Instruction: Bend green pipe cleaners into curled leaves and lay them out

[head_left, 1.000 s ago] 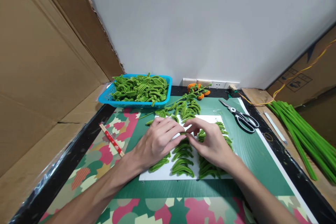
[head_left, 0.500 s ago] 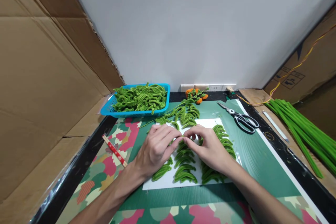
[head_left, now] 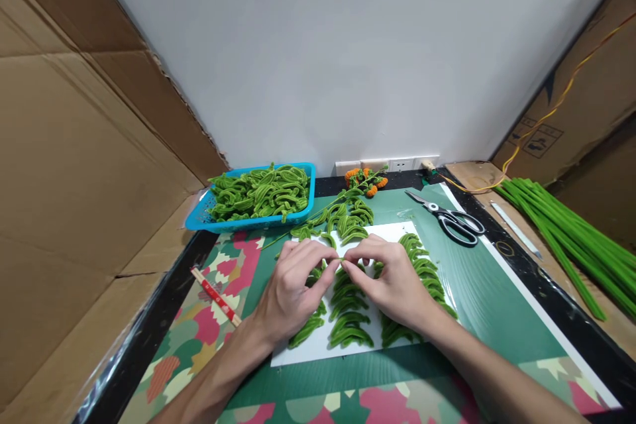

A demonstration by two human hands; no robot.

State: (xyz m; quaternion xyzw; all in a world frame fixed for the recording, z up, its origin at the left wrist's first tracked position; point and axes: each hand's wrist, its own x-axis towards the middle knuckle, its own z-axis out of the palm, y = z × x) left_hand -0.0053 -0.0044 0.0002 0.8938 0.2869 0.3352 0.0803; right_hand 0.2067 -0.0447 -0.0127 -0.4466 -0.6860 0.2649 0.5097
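Observation:
My left hand (head_left: 301, 278) and my right hand (head_left: 390, 275) meet fingertip to fingertip over a white sheet (head_left: 293, 356). Both pinch a small green piece (head_left: 340, 260), mostly hidden by the fingers. Curved fuzzy green pieces lie in rows on the sheet, with a middle row (head_left: 350, 328) between my wrists and a right row (head_left: 427, 268) partly under my right hand. Just beyond my hands, more green pieces (head_left: 354, 233) lie at the sheet's far edge.
A blue basket (head_left: 312, 195) heaped with green pieces stands at the back left. Orange fuzzy flowers (head_left: 371, 191) lie behind the sheet. Black-handled scissors (head_left: 460, 225), a white pen-like tool (head_left: 517, 228) and long green stems (head_left: 566, 232) are at right; wrapped chopsticks (head_left: 216, 297) lie at left.
The camera view has tilted and shifted slightly. My hands stay together over the sheet, with the fingertips still pinched and only a slight change in their pose.

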